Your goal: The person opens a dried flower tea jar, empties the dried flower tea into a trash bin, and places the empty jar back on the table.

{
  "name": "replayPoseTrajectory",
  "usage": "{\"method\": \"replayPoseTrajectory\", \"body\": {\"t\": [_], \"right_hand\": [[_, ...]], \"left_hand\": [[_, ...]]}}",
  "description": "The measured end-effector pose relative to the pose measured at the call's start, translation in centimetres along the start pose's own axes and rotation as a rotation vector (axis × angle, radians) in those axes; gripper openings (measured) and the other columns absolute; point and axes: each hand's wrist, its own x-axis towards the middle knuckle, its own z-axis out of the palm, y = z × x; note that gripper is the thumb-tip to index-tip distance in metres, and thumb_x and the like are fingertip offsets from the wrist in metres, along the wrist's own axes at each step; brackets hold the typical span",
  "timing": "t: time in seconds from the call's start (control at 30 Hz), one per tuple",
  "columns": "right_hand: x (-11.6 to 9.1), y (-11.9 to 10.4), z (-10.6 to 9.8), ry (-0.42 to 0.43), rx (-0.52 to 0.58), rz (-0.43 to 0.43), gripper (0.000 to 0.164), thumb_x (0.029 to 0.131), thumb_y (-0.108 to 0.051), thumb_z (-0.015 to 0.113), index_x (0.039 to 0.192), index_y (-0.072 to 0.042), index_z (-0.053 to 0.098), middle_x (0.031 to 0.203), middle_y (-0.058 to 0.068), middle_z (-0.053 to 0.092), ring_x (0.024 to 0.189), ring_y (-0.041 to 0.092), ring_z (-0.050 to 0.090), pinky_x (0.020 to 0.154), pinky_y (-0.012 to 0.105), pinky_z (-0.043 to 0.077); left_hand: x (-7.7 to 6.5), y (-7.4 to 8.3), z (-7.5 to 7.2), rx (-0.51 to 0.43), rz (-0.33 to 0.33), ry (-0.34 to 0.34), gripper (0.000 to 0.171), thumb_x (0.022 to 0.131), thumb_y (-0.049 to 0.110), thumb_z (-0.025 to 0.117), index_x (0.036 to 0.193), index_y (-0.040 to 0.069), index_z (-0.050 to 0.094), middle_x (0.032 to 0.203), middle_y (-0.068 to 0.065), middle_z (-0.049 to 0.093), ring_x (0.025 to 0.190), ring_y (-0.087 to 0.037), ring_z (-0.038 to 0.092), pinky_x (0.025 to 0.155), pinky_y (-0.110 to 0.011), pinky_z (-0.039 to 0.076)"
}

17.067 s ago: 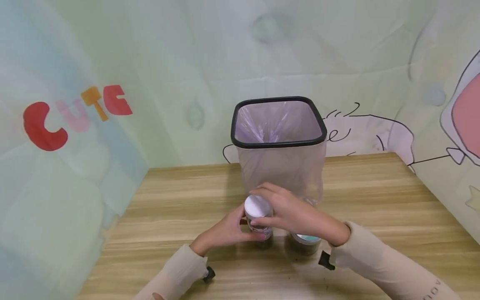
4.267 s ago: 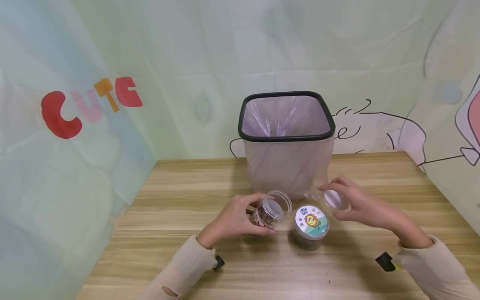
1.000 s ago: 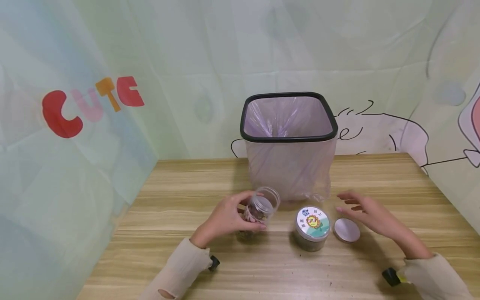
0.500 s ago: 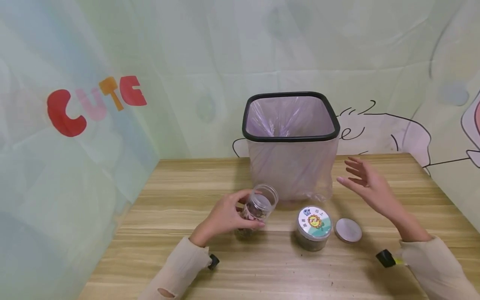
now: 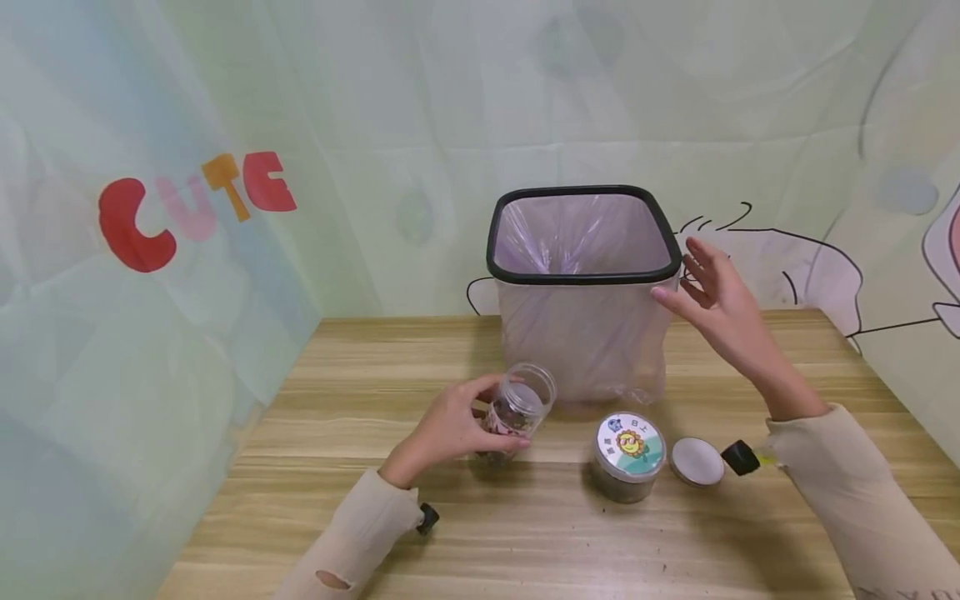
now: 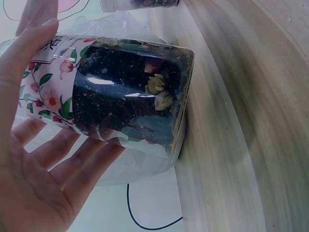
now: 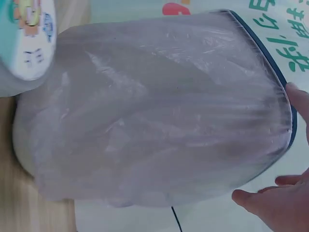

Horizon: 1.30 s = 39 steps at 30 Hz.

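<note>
My left hand (image 5: pixel 450 425) grips a clear jar (image 5: pixel 517 408) with its thumb and fingers on either side, left of centre in the head view. The jar is uncapped and leans, its mouth toward the bin. In the left wrist view, the jar's pink floral label (image 6: pixel 50 92) and some dried flower buds (image 6: pixel 159 92) inside show against dark contents. My right hand (image 5: pixel 723 308) is raised at the right side of the lined waste bin (image 5: pixel 585 333), fingers spread, fingertips right at its black rim. A round whitish lid (image 5: pixel 697 461) lies on the table below that hand.
Between jar and lid stands a closed tub (image 5: pixel 628 458) with a sunflower picture on top. Purple plastic liner drapes over the bin's sides. The wooden table (image 5: pixel 390 358) meets printed cloth backdrops at the back and sides.
Earlier both hands were at the capped jar; the right hand later held the lid, then put it beside the tub. Since then it has risen to the bin's rim. The left keeps the jar.
</note>
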Motion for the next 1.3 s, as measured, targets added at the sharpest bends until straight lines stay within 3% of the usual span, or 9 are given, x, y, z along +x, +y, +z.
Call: {"method": "replayPoseTrajectory", "body": {"t": [0.13, 0.23, 0.33, 0.43, 0.6, 0.8, 0.93, 1.1, 1.3], "right_hand": [[1.0, -0.7, 0.6, 0.02, -0.008, 0.005, 0.093, 0.094, -0.03, 0.07, 0.161, -0.015, 0.007, 0.166, 0.005, 0.01, 0.15, 0.022, 0.016, 0.117, 0.046, 0.023], [1.5, -1.0, 1.2, 0.037, -0.018, 0.008, 0.092, 0.094, -0.033, 0.07, 0.16, -0.015, 0.009, 0.161, 0.011, 0.023, 0.142, 0.022, 0.033, 0.113, 0.033, 0.034], [1.7, -1.0, 1.6, 0.062, -0.01, 0.002, 0.09, 0.093, -0.031, 0.072, 0.159, -0.014, 0.014, 0.149, 0.016, 0.039, 0.116, 0.021, 0.047, 0.091, 0.016, 0.045], [1.7, -0.9, 1.9, 0.09, -0.006, -0.008, 0.089, 0.091, -0.029, 0.074, 0.158, -0.012, 0.018, 0.14, 0.016, 0.044, 0.097, 0.02, 0.045, 0.073, 0.012, 0.042], [1.9, -0.9, 2.1, 0.116, -0.017, -0.039, 0.09, 0.088, -0.027, 0.077, 0.157, -0.01, 0.021, 0.145, 0.015, 0.043, 0.094, 0.018, 0.044, 0.071, 0.013, 0.04], [2.2, -0.8, 2.0, 0.112, -0.053, -0.07, 0.085, 0.089, -0.025, 0.077, 0.153, -0.007, 0.025, 0.163, 0.004, 0.023, 0.092, 0.017, 0.043, 0.07, 0.014, 0.039], [2.4, -0.7, 1.9, 0.101, -0.079, -0.074, 0.084, 0.09, -0.026, 0.076, 0.153, -0.006, 0.024, 0.164, 0.003, 0.018, 0.094, 0.017, 0.044, 0.072, 0.014, 0.038], [2.5, -0.6, 1.9, 0.084, -0.08, -0.07, 0.085, 0.091, -0.026, 0.075, 0.154, -0.007, 0.021, 0.165, 0.003, 0.017, 0.089, 0.017, 0.046, 0.07, 0.014, 0.039], [2.5, -0.4, 2.1, 0.082, -0.07, -0.085, 0.086, 0.092, -0.026, 0.074, 0.154, -0.007, 0.019, 0.165, 0.001, 0.017, 0.089, 0.015, 0.049, 0.072, 0.012, 0.041]], "left_hand": [[0.1, 0.0, 0.0, 0.0, -0.006, 0.006, 0.07, 0.065, 0.038, 0.094, 0.127, 0.025, 0.064, 0.106, 0.012, 0.07, 0.094, -0.012, 0.068, 0.077, -0.037, 0.058], [0.1, 0.0, -0.1, 0.008, -0.003, 0.022, 0.07, 0.065, 0.037, 0.094, 0.127, 0.024, 0.065, 0.106, 0.012, 0.07, 0.093, -0.012, 0.068, 0.076, -0.035, 0.058], [0.1, 0.0, -0.3, 0.02, -0.005, 0.039, 0.069, 0.065, 0.037, 0.094, 0.126, 0.025, 0.065, 0.105, 0.013, 0.07, 0.094, -0.01, 0.067, 0.076, -0.035, 0.057], [0.0, 0.1, -0.6, 0.024, -0.015, 0.051, 0.069, 0.065, 0.04, 0.094, 0.126, 0.027, 0.065, 0.104, 0.014, 0.07, 0.094, -0.01, 0.066, 0.076, -0.037, 0.057], [-0.1, -0.2, -1.5, 0.016, -0.029, 0.09, 0.066, 0.065, 0.042, 0.093, 0.123, 0.027, 0.066, 0.103, 0.013, 0.069, 0.092, -0.011, 0.066, 0.075, -0.04, 0.058], [0.0, -0.6, -3.1, -0.051, -0.013, 0.148, 0.065, 0.064, 0.035, 0.095, 0.121, 0.022, 0.067, 0.105, 0.008, 0.07, 0.091, -0.017, 0.068, 0.075, -0.037, 0.059], [0.1, -0.6, -3.7, -0.064, -0.028, 0.168, 0.067, 0.065, 0.037, 0.095, 0.123, 0.022, 0.066, 0.106, 0.008, 0.069, 0.092, -0.019, 0.068, 0.076, -0.037, 0.059], [0.1, -0.4, -4.3, -0.024, -0.073, 0.224, 0.071, 0.065, 0.041, 0.094, 0.127, 0.026, 0.065, 0.105, 0.006, 0.069, 0.093, -0.016, 0.067, 0.078, -0.035, 0.058], [0.4, -0.1, -5.7, 0.028, -0.113, 0.32, 0.072, 0.065, 0.04, 0.094, 0.128, 0.021, 0.065, 0.105, -0.001, 0.071, 0.094, -0.022, 0.069, 0.076, -0.039, 0.059]]}}
